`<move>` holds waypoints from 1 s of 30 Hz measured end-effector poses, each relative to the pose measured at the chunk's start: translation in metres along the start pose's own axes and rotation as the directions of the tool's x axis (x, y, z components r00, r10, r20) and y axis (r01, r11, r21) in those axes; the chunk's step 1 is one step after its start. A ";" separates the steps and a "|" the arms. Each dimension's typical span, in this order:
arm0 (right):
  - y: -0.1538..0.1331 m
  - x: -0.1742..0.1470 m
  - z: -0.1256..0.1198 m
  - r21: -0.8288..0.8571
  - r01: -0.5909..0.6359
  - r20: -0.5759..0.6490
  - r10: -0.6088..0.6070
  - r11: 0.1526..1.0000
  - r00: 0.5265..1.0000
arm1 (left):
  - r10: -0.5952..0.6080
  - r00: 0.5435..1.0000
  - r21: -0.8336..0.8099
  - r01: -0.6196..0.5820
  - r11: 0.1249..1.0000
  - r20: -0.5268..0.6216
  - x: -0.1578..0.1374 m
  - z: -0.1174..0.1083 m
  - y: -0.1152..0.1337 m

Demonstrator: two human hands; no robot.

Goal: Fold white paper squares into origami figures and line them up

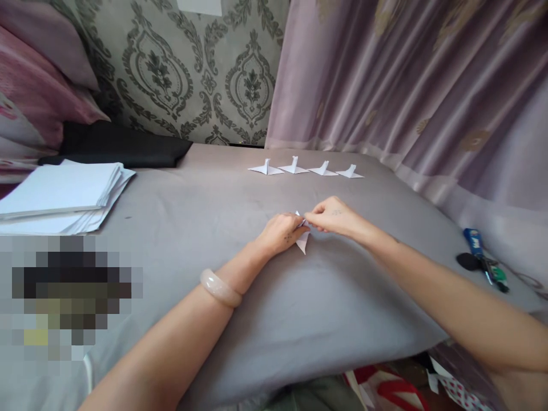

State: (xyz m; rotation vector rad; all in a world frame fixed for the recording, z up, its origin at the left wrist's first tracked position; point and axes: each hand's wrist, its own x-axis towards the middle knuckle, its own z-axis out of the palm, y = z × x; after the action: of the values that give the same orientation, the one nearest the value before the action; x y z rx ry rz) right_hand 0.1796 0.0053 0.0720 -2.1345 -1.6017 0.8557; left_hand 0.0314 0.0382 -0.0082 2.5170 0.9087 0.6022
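Between my hands, just above the grey sheet, is a small folded white paper figure point(302, 242), with pointed tips showing above and below my fingers. My left hand point(282, 231) is closed around its left side, a pale bangle on that wrist. The thumb and fingertips of my right hand point(327, 215) pinch the paper's right edge near the top. Most of the folds are covered by my fingers. Farther back stand several folded paper birds point(294, 166) in a row, their wings spread out and their necks upright.
A stack of white paper point(60, 191) lies at the left, before a folded black cloth point(124, 145). Along the right edge are a blue packet point(473, 241) and a round black item point(468, 261). Purple curtains point(363, 74) hang at the back right. A blurred patch hides the lower left.
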 end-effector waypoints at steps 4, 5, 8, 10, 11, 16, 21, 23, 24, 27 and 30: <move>-0.016 -0.003 -0.004 -0.101 -0.059 0.017 0.061 0.993 0.998 | 0.017 1.000 -0.041 -0.017 0.999 -0.004 -0.001 -0.001 0.000; -0.018 -0.003 -0.004 -0.099 -0.077 0.032 0.081 0.992 0.996 | 0.018 1.000 -0.058 -0.019 0.998 -0.004 -0.001 -0.001 0.000; -0.021 -0.003 -0.006 -0.075 -0.114 0.049 0.118 0.991 0.992 | -0.011 1.000 -0.151 0.008 0.988 -0.018 -0.001 -0.001 0.000; -0.020 -0.002 -0.006 -0.059 -0.127 0.047 0.130 0.990 0.990 | -0.074 0.996 -0.260 0.059 0.964 -0.049 0.000 0.000 0.000; -0.019 -0.001 -0.006 -0.049 -0.131 0.045 0.133 0.990 0.990 | -0.111 0.991 -0.322 0.084 0.943 -0.069 0.001 0.000 0.001; -0.009 0.002 -0.007 0.009 -0.139 0.068 0.138 0.990 0.988 | -0.198 0.976 -0.501 0.127 0.856 -0.090 0.003 0.002 -0.001; -0.003 0.003 -0.009 0.084 -0.153 0.137 0.141 0.985 0.981 | -0.179 0.981 -0.519 0.113 0.847 -0.079 0.002 0.002 -0.002; -0.002 0.003 -0.011 0.118 -0.161 0.157 0.142 0.980 0.977 | -0.171 0.982 -0.514 0.107 0.851 -0.079 0.002 0.001 -0.001; -0.001 0.003 -0.011 0.134 -0.166 0.164 0.144 0.977 0.976 | -0.172 0.982 -0.510 0.108 0.854 -0.079 0.002 0.001 -0.001; 0.002 0.004 -0.010 0.187 -0.178 0.178 0.145 0.966 0.973 | -0.189 0.978 -0.488 0.125 0.864 -0.083 0.002 0.001 0.000; 0.007 0.005 -0.008 0.265 -0.189 0.199 0.139 0.945 0.970 | -0.202 0.975 -0.470 0.137 0.872 -0.091 0.002 0.001 0.000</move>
State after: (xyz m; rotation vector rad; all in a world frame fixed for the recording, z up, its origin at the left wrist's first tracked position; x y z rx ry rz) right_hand 0.1913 0.0088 0.0727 -2.0533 -1.2956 1.2794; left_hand 0.0336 0.0393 -0.0087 1.9668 0.8977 0.8324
